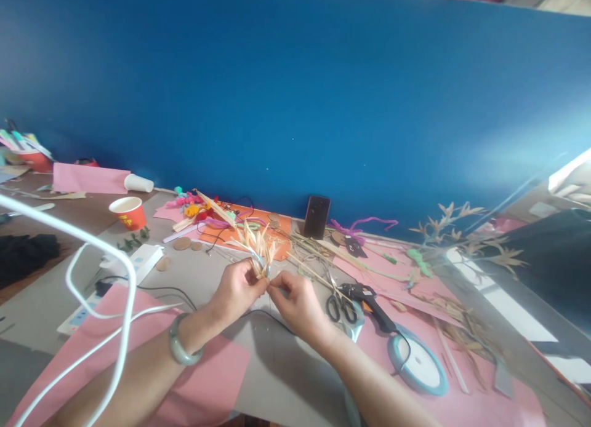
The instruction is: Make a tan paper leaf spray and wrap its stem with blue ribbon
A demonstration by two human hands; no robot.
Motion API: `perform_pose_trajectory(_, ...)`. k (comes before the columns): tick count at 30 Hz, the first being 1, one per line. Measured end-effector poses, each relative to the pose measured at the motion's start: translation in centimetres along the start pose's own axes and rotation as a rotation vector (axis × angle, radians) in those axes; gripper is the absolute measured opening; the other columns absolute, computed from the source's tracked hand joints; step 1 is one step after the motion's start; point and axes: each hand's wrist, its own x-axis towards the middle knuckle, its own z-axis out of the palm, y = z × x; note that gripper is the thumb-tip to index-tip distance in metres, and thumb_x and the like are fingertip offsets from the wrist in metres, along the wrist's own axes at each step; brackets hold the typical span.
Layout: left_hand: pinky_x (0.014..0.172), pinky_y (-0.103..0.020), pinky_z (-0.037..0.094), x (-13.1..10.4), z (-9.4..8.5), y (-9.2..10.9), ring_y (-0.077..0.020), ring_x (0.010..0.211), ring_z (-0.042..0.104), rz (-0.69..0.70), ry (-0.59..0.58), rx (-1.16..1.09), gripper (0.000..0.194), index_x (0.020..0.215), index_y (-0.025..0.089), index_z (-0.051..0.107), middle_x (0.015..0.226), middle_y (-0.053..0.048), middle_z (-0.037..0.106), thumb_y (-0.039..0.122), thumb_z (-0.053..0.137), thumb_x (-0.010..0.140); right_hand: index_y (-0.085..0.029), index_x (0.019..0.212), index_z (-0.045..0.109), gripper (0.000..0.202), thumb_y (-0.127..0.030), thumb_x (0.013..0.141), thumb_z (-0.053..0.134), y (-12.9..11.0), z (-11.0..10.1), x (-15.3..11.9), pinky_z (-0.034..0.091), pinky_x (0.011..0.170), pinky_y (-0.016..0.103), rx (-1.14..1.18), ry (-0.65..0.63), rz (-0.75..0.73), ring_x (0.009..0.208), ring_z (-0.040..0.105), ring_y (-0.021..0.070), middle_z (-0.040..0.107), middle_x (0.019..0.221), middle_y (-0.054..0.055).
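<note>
Between my fingers is a small bunch of pale dried husk petals (258,245), fanned upward like a flower. My left hand (240,288) pinches its base, thumb and fingers closed. My right hand (298,301) meets the left at the bottom of the bunch, its fingertips pressed together; what they grip there is too small to make out. Right of my right hand lie black-handled scissors (340,309) and a black glue gun (372,304). A roll of light-blue tape (443,381) rests below the glue gun.
A phone (316,218) leans against the blue wall. An orange-red paper cup (128,215) stands at left. White cable (132,279) loops across the left foreground. Dried flower stems (462,230) stick up at right. Pink paper (221,378) covers parts of the table, with pipe cleaners (355,230) behind.
</note>
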Motion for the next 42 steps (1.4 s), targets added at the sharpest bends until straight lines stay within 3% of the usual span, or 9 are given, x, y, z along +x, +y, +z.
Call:
perform_pose_trajectory(7,0.052,-0.021,0.043,0.3,-0.3,2.1,-0.0106,0.05,0.055,-0.059,-0.069,-0.226,0.019,0.063,0.016,0.054,0.053,0.003,0.058,0.02,0.072,0.068,-0.018,0.066,0.061,0.014,-0.018,0.079,0.06,-0.8,-0.5,0.1,0.039,0.061,0.027,0.127,-0.009,0.022,0.06,0.053,0.0155,0.062,0.061,0.0)
perform_pose_trajectory(10,0.054,-0.023,0.043,0.6,-1.1,2.9,-0.01,0.051,0.054,-0.05,-0.262,-0.397,0.022,0.06,0.014,0.056,0.055,0.002,0.056,0.023,0.074,0.07,-0.018,0.067,0.062,0.017,-0.025,0.082,0.063,-1.4,-1.0,0.4,0.042,0.068,0.029,0.244,-0.08,0.042,0.066,0.056,0.0173,0.065,0.065,0.002)
perform_pose_trajectory(13,0.053,-0.024,0.042,0.9,-2.0,2.8,-0.01,0.051,0.052,-0.069,-0.458,-0.522,0.017,0.071,0.014,0.064,0.058,0.002,0.058,0.023,0.077,0.068,-0.018,0.068,0.06,0.023,-0.035,0.081,0.068,-1.9,-1.6,0.5,0.043,0.072,0.031,0.45,-0.188,0.064,0.07,0.058,0.0178,0.065,0.067,0.002)
perform_pose_trajectory(16,0.052,-0.025,0.04,1.1,-2.7,2.4,-0.0101,0.05,0.052,-0.055,-0.543,-0.573,0.02,0.075,0.015,0.066,0.06,0.001,0.059,0.027,0.081,0.067,-0.018,0.067,0.058,0.03,-0.041,0.076,0.074,-2.1,-2.0,0.5,0.038,0.06,0.026,0.58,-0.267,0.112,0.059,0.048,0.0122,0.06,0.063,-0.001)
perform_pose_trajectory(19,0.052,-0.026,0.038,1.0,-3.0,2.4,-0.0092,0.048,0.049,-0.008,-0.606,-0.512,0.027,0.061,0.014,0.063,0.054,0.0,0.055,0.034,0.077,0.073,-0.017,0.07,0.057,0.031,-0.042,0.075,0.075,-1.7,-1.8,0.3,0.025,0.049,0.024,0.685,-0.393,0.157,0.05,0.033,0.008,0.058,0.06,-0.002)
perform_pose_trajectory(25,0.044,-0.025,0.023,0.7,-3.1,3.4,-0.0061,0.042,0.031,0.095,-0.718,-0.422,0.049,0.043,0.015,0.048,0.042,0.003,0.038,0.039,0.072,0.077,-0.017,0.068,0.057,0.038,-0.044,0.063,0.083,-0.7,-0.6,0.0,0.015,0.047,0.024,0.86,-0.467,0.241,0.046,0.023,0.0058,0.048,0.051,-0.005)
perform_pose_trajectory(32,0.044,-0.022,0.026,0.6,-3.1,3.0,-0.0059,0.044,0.035,0.079,-0.589,-0.48,0.027,0.066,0.013,0.063,0.048,0.005,0.042,0.035,0.077,0.073,-0.016,0.067,0.06,0.039,-0.046,0.062,0.083,-0.9,-0.5,0.3,0.015,0.047,0.024,0.85,-0.444,0.253,0.046,0.023,0.0056,0.042,0.049,-0.007)
perform_pose_trajectory(38,0.048,-0.022,0.032,1.1,-2.7,2.4,-0.0075,0.047,0.043,0.056,-0.422,-0.247,0.028,0.068,0.013,0.062,0.05,0.003,0.05,0.038,0.072,0.077,-0.017,0.062,0.059,0.028,-0.036,0.069,0.077,-1.3,-2.2,1.1,0.02,0.048,0.024,0.443,-0.254,0.18,0.049,0.031,0.0072,0.044,0.051,-0.007)
perform_pose_trajectory(42,0.048,-0.022,0.035,1.2,-1.7,2.1,-0.0092,0.047,0.048,0.033,-0.311,-0.147,0.03,0.064,0.014,0.06,0.051,0.002,0.053,0.04,0.073,0.072,-0.016,0.059,0.06,0.016,-0.024,0.069,0.069,-1.5,-2.7,1.7,0.027,0.049,0.023,0.192,-0.208,0.183,0.051,0.037,0.0081,0.049,0.052,-0.006)
